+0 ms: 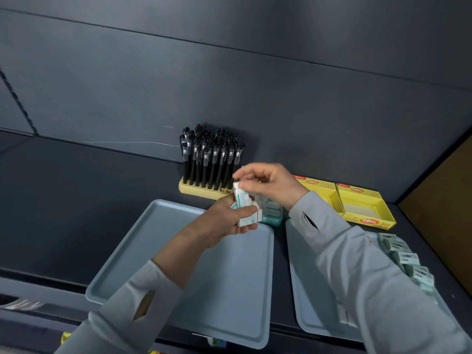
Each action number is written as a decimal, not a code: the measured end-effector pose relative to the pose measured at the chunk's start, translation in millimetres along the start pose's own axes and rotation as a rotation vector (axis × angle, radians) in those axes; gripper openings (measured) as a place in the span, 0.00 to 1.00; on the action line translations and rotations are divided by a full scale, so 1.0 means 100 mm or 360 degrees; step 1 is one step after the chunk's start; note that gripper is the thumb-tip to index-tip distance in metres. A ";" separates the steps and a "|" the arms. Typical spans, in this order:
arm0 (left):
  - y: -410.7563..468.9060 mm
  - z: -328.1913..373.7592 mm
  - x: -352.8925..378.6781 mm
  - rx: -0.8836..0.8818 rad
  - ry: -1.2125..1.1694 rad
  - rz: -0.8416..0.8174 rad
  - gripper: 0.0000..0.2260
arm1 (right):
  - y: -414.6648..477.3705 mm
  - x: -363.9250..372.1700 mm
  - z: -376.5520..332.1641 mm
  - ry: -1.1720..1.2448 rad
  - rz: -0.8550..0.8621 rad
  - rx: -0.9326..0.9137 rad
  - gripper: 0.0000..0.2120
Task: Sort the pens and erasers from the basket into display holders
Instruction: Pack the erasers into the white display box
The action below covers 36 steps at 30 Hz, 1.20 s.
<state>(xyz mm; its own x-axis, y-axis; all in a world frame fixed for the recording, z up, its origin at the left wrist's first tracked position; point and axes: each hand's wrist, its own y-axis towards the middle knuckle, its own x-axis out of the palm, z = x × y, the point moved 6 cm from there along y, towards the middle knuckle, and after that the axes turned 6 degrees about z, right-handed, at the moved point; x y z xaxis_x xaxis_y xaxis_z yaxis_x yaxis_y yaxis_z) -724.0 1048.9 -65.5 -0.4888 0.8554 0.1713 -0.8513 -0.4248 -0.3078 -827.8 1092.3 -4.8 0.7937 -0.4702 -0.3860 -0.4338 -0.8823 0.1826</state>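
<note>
A dark shelf fills my view. Two blue-grey trays lie on it. The left tray is at 7 o'clock under my left forearm. The right tray is at 4 o'clock, and I judge it serves as a staging spot.

At 12 o'clock from my hands is a cream pen holder. It stands against the back wall, packed with upright black pens, so that part looks done.

At 2 o'clock are two yellow display boxes, side by side and open at the top. Their red oval labels are blurred; only "30" reads clearly.

Loose erasers in white and teal wrappers lie on the right tray's far edge. More packed erasers sit just behind my hands.

My left hand curls around a small eraser stack, keeping it steady. My right hand pinches the top eraser between thumb and forefinger, probably to lift it away. The wrapper print is too small to read.
</note>
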 end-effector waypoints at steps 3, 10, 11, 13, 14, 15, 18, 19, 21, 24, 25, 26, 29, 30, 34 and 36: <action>0.02 -0.01 -0.07 -0.0004 -0.0157 0.0066 0.13 | 0.00 -0.28 0.18 0.0141 0.0448 0.0013 0.08; 0.04 -0.11 -0.35 -0.0095 -0.0816 0.0348 0.08 | -0.10 -0.28 0.68 -0.0420 0.0389 0.0433 0.07; 0.03 -0.12 -0.39 -0.0071 -0.0823 0.0360 0.07 | -0.11 -0.25 0.68 -0.0624 0.0332 0.0417 0.07; 0.00 -0.12 -0.43 -0.0016 -0.0846 0.0350 0.07 | -0.11 -0.20 0.63 -0.0907 0.0325 0.0299 0.11; 0.00 -0.13 -0.44 0.0009 -0.0870 0.0340 0.07 | -0.10 -0.17 0.60 -0.0969 0.0340 0.0242 0.11; -0.01 -0.13 -0.44 0.0030 -0.0889 0.0327 0.07 | -0.10 -0.13 0.58 -0.1024 0.0343 0.0187 0.11; -0.01 -0.13 -0.45 0.0079 -0.0909 0.0305 0.09 | -0.08 -0.04 0.57 -0.1190 0.0363 0.0075 0.11; -0.01 -0.14 -0.45 0.0090 -0.0904 0.0312 0.09 | -0.08 -0.03 0.57 -0.1199 0.0378 0.0058 0.11; 0.00 -0.14 -0.45 0.0112 -0.0898 0.0322 0.10 | -0.07 -0.03 0.58 -0.1213 0.0364 0.0081 0.11; 0.00 -0.13 -0.43 0.0153 -0.0900 0.0322 0.12 | -0.06 -0.07 0.55 -0.1186 0.0381 0.0101 0.08; 0.00 -0.14 -0.43 0.0162 -0.0898 0.0326 0.12 | -0.06 -0.09 0.50 -0.1073 0.0445 0.0087 0.06; 0.01 -0.14 -0.42 0.0167 -0.0890 0.0333 0.12 | -0.06 -0.09 0.45 -0.0884 0.0490 0.0105 0.06; 0.02 -0.14 -0.39 0.0190 -0.0782 0.0320 0.12 | -0.08 0.06 0.38 -0.0137 0.0301 0.0328 0.03; 0.03 -0.13 -0.38 0.0200 -0.0735 0.0309 0.12 | -0.10 0.11 0.35 -0.0004 0.0206 0.0339 0.03; 0.02 -0.10 -0.38 0.0216 -0.0676 0.0285 0.14 | -0.13 0.12 0.32 0.0136 0.0129 0.0366 0.09; 0.01 -0.10 -0.36 0.0207 -0.0663 0.0247 0.14 | -0.16 0.12 0.35 0.0237 0.0129 0.0482 0.07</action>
<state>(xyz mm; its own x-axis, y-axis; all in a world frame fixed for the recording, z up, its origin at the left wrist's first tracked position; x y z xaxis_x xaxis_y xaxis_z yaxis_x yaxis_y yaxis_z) -705.1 1020.5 -81.3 -0.6246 0.5979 0.5024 -0.7659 -0.5949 -0.2442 -826.7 1102.0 -44.3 0.7953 -0.5563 -0.2408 -0.5872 -0.8056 -0.0781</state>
